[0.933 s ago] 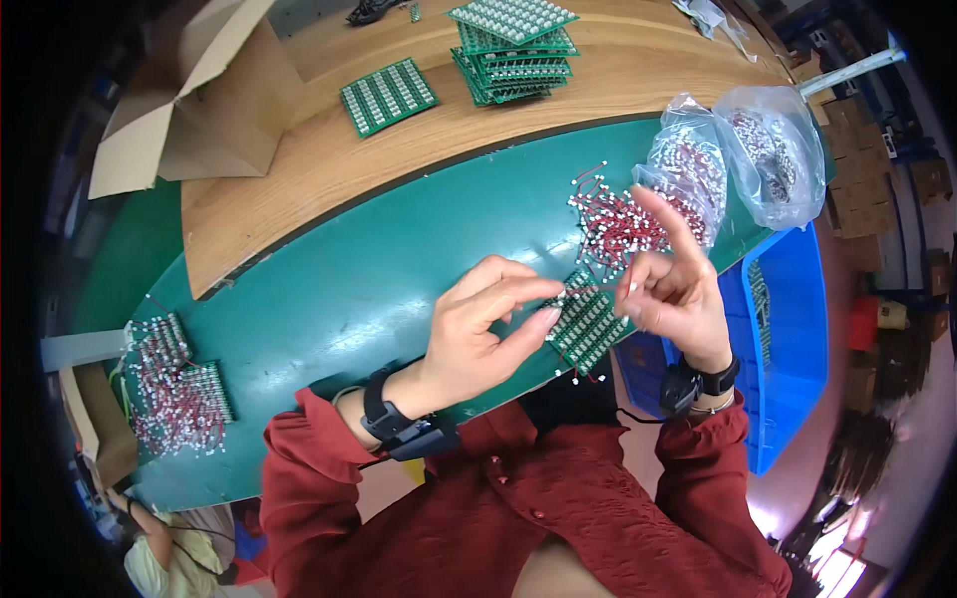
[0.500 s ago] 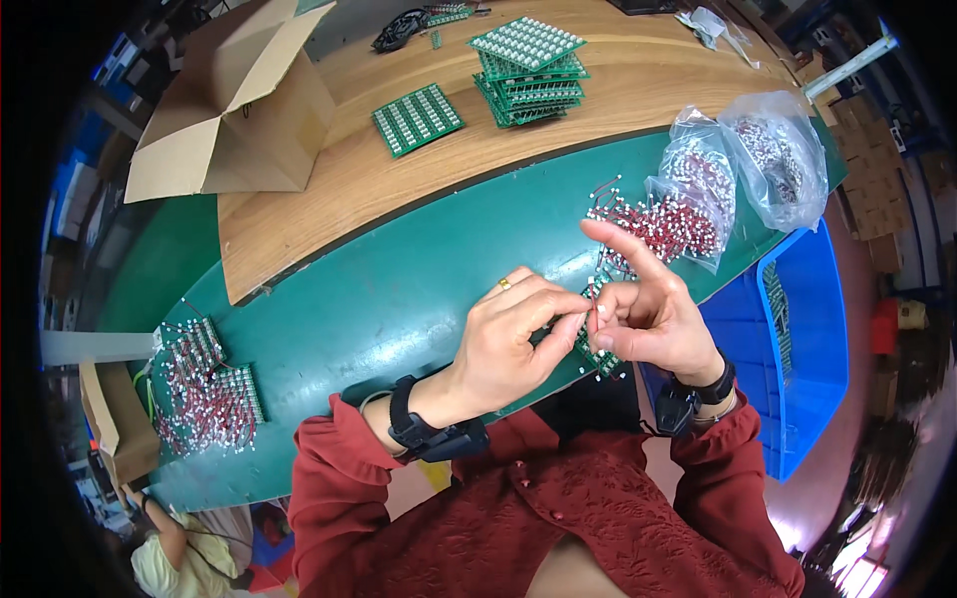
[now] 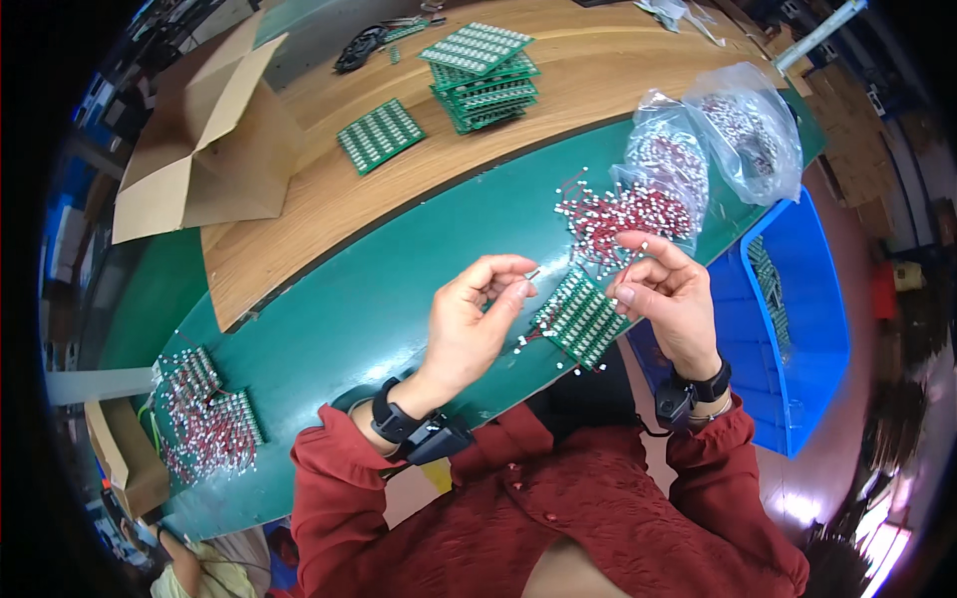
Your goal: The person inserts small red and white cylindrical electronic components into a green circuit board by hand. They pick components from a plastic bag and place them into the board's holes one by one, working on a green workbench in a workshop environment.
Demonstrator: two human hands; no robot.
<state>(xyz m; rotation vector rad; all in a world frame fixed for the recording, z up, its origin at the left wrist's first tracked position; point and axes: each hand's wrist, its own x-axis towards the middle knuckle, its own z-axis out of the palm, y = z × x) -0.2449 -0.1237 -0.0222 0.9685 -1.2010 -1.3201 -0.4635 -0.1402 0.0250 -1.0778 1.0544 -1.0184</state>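
Observation:
My left hand (image 3: 471, 314) is raised over the green mat, thumb and forefinger closed on a tiny item (image 3: 533, 273) too small to name. To its right, my right hand (image 3: 666, 299) pinches a short red wire lead with a white connector (image 3: 643, 248). Between and below the hands lies a green circuit board (image 3: 586, 317) with rows of white parts, and a few red leads with white plugs stick out along its left and lower edges. Just beyond my right hand spreads a heap of red wire leads (image 3: 623, 214) with white connectors.
Clear plastic bags (image 3: 746, 135) of leads sit behind the heap. A blue bin (image 3: 812, 329) holding boards stands at right. Stacked boards (image 3: 483, 85), a single board (image 3: 381, 136) and an open carton (image 3: 234, 174) are on the wooden top. Wired boards (image 3: 211, 414) lie far left.
My hands have moved apart, the left one leftward, and the board under them has come into fuller view. The whole view has shifted slightly.

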